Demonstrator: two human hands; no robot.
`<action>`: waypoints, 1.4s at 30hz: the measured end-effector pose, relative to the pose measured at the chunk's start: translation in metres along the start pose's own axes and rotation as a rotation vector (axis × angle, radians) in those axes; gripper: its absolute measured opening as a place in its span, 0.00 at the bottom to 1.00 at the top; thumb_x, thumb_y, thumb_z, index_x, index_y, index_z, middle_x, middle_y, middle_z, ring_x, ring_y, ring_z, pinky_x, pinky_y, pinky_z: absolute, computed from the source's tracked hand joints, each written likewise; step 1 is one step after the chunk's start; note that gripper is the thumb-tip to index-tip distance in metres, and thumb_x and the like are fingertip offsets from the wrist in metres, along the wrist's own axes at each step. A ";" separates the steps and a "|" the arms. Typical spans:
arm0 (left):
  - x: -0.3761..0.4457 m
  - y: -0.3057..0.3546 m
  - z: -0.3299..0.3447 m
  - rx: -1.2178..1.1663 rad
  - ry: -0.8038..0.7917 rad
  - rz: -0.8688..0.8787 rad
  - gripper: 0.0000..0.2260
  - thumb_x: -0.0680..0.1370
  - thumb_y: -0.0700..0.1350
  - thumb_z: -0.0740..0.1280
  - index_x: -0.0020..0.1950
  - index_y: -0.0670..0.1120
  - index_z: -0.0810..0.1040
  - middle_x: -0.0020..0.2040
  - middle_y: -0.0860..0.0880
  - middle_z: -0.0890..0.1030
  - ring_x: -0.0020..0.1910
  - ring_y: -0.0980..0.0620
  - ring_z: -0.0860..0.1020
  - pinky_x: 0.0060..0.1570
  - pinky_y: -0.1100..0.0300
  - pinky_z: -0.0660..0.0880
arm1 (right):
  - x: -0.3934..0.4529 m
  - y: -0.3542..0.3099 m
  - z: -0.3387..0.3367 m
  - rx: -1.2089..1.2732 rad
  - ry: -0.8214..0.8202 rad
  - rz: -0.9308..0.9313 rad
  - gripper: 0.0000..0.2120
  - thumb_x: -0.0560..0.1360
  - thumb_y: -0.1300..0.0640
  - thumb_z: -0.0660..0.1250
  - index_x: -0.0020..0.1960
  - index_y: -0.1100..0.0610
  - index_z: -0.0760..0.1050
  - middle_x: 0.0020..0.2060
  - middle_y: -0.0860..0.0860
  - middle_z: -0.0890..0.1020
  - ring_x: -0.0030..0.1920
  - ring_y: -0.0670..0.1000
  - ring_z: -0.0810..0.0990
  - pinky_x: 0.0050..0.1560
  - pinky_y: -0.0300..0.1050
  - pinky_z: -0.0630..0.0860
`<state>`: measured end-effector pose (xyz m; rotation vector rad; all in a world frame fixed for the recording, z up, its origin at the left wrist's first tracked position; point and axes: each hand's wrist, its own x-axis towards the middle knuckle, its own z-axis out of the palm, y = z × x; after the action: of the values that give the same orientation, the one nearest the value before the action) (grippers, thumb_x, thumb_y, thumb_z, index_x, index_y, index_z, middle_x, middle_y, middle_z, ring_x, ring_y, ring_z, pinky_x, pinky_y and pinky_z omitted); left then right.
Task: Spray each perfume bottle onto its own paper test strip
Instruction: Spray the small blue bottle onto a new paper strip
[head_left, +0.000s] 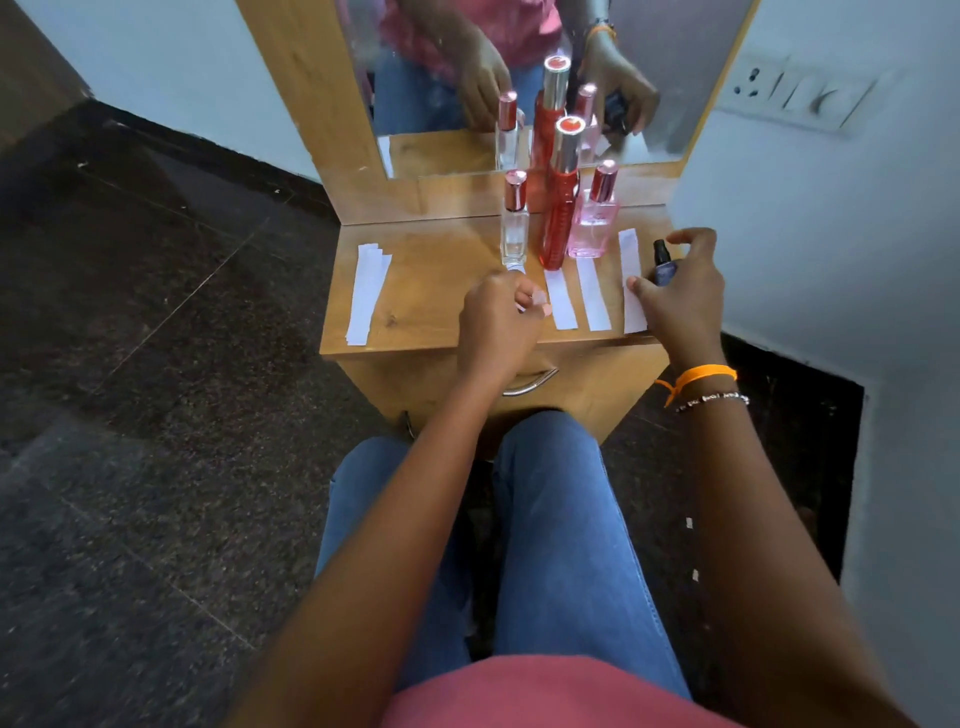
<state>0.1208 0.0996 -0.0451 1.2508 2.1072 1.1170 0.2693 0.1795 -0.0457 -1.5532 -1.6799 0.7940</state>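
Observation:
Three capped perfume bottles stand in a row on the wooden table (415, 312): a clear one (514, 228), a tall red one (560, 208) and a pink one (595, 218). White paper strips lie in front of them: one below the red bottle (562, 301), one below the pink (593, 296), one further right (631, 270). My right hand (685, 296) grips a small dark blue bottle (662, 265) with its cap off, beside the rightmost strip. My left hand (501, 322) is curled over the strip in front of the clear bottle, mostly hiding it.
A stack of spare strips (366, 293) lies at the table's left side. A mirror (519, 78) stands behind the bottles and reflects them. A drawer handle (530, 382) sits under the table front. My knees are close below the table edge.

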 end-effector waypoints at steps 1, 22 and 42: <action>-0.001 0.003 0.002 -0.002 -0.001 0.011 0.03 0.72 0.39 0.70 0.44 0.42 0.82 0.44 0.47 0.82 0.40 0.52 0.77 0.42 0.62 0.72 | 0.002 0.001 0.001 -0.031 0.000 -0.016 0.23 0.72 0.61 0.69 0.63 0.60 0.64 0.45 0.53 0.75 0.51 0.58 0.78 0.48 0.46 0.71; -0.003 0.032 -0.008 -0.613 -0.206 -0.265 0.05 0.75 0.42 0.69 0.50 0.44 0.80 0.42 0.50 0.81 0.42 0.57 0.78 0.47 0.65 0.75 | -0.048 -0.007 0.001 0.201 -0.080 -0.278 0.24 0.71 0.61 0.72 0.63 0.58 0.64 0.46 0.51 0.76 0.41 0.48 0.77 0.40 0.31 0.70; -0.014 0.037 -0.029 -0.598 -0.323 -0.328 0.04 0.73 0.41 0.72 0.39 0.44 0.79 0.35 0.47 0.76 0.33 0.55 0.73 0.30 0.68 0.75 | -0.074 -0.026 0.009 0.504 -0.352 -0.315 0.23 0.73 0.67 0.67 0.62 0.50 0.63 0.51 0.58 0.78 0.43 0.42 0.80 0.42 0.34 0.75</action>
<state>0.1259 0.0847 0.0016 0.7127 1.5047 1.1765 0.2495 0.1039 -0.0354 -0.8153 -1.7297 1.2525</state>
